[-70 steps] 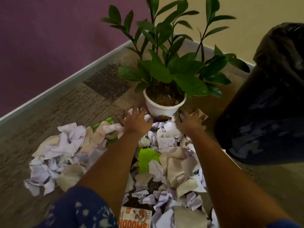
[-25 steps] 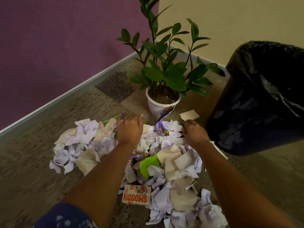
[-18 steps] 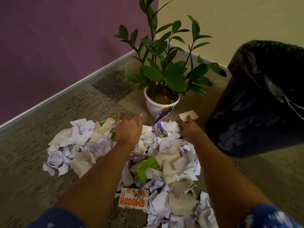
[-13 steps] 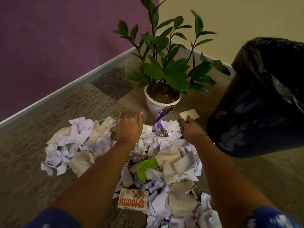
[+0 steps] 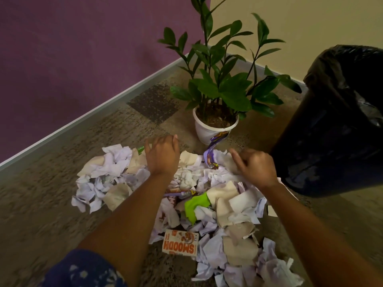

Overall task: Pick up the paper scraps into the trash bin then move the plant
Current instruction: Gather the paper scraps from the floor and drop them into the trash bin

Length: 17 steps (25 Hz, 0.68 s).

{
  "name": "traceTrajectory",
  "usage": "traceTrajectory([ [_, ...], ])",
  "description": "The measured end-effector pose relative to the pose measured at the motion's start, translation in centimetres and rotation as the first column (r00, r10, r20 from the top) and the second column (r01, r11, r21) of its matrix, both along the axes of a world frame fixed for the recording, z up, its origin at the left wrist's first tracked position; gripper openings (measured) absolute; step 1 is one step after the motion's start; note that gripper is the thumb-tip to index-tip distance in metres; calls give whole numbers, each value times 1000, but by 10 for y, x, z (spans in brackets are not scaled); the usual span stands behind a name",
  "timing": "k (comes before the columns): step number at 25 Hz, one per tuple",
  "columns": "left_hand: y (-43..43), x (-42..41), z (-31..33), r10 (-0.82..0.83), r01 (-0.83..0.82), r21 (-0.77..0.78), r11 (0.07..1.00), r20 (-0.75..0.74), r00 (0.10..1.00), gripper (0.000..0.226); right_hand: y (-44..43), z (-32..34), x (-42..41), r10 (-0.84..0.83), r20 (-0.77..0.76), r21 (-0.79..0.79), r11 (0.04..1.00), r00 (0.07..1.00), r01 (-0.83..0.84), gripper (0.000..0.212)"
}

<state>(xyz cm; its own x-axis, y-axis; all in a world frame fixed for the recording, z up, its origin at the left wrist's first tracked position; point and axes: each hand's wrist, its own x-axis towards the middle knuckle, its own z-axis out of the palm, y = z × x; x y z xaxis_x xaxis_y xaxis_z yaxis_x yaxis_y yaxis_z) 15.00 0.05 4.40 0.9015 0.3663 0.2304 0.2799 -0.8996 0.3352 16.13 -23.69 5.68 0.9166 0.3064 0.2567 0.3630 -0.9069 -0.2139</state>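
Fingers (image 5: 160,142) — just over paper scraps (image 5: 232,206)

I read one legible marking: "SMOODH", orange capitals, inverted from my view, on a small carton (image 5: 179,242) among the paper scraps (image 5: 240,206) on the carpet (image 5: 62,220). Print on the purple wrapper (image 5: 211,154) is unreadable.

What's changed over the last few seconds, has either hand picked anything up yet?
The right hand has pulled back toward the person; the loose beige scrap that lay between plant pot and trash bin is gone from there, seemingly raked into the paper scraps. Whether the hand grips it is unclear. The left hand stays resting on the pile's far edge. Pot, bin and purple wrapper have not moved.
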Motion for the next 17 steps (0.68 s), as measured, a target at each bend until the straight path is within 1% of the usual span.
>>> traceTrajectory([
  [2, 13, -3, 2, 75, -75, -3, 997, 29, 997, 37, 7, 6, -14, 122, 10, 62, 991, 992, -123, 48],
  [4, 33, -7, 2, 191, -191, -18, 981, 7, 981, 37, 11, 9, -19, 133, 20, 161, 978, 991, -135, 43],
  [6, 54, -12, -2, 358, -362, -22, 932, -105, 928, 48, 12, 8, -16, 30, 22, 249, 968, 999, -35, 39],
  [8, 73, -18, -7, 503, -527, -28, 849, -261, 824, 64, 9, 2, -11, -93, -19, 279, 955, 995, 95, 40],
  [9, 82, -22, -10, 543, -588, -46, 807, -330, 772, 71, 7, -2, -7, -141, -55, 280, 948, 988, 151, 40],
  [10, 90, -27, -13, 566, -634, -83, 768, -375, 734, 76, 4, -6, -4, -177, -89, 273, 942, 980, 195, 39],
  [11, 98, -31, -18, 571, -661, -140, 737, -394, 720, 80, 1, -11, -1, -200, -117, 259, 939, 973, 224, 38],
  [12, 106, -36, -24, 552, -663, -211, 718, -408, 727, 82, -1, -16, 1, -212, -136, 243, 940, 968, 240, 37],
  [13, 112, -40, -30, 510, -644, -271, 715, -428, 746, 85, -2, -20, 4, -217, -158, 227, 941, 963, 250, 37],
  [14, 114, -42, -35, 462, -621, -299, 724, -459, 759, 86, -3, -24, 7, -215, -187, 216, 943, 959, 254, 36],
  [17, 105, -35, -37, 389, -587, -270, 764, -534, 751, 75, 4, -34, 18, -159, -307, 217, 948, 938, 232, 36],
])
